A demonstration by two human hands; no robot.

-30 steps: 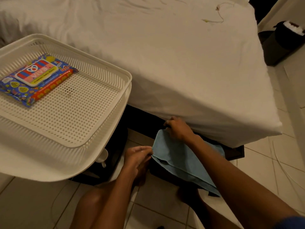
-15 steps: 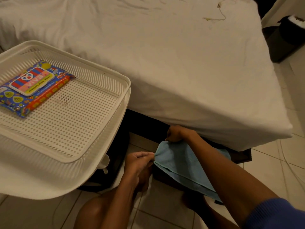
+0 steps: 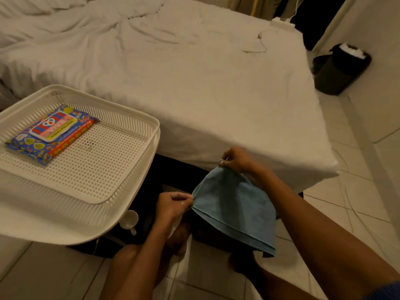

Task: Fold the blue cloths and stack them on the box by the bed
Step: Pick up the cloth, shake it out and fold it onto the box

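Since the earlier frames both hands have come up. The right hand point(image 3: 236, 162) is now in front of the hanging white sheet of the bed point(image 3: 194, 83), and the blue cloth point(image 3: 236, 211) is lifted with it and hangs more freely. The right hand pinches the far corner of the cloth between thumb and fingers. The left hand point(image 3: 173, 204) pinches the left corner, nearer to the person. At the near edge two layers show, so the cloth seems to be folded once already. Below it a dark shape lies on the floor by the bed, perhaps the box, but it is too dark to tell. No stack of cloths is visible. I judge that another fold and the placing remain. At the left a white perforated tray point(image 3: 97, 169) carries a pack of wipes point(image 3: 52, 133).
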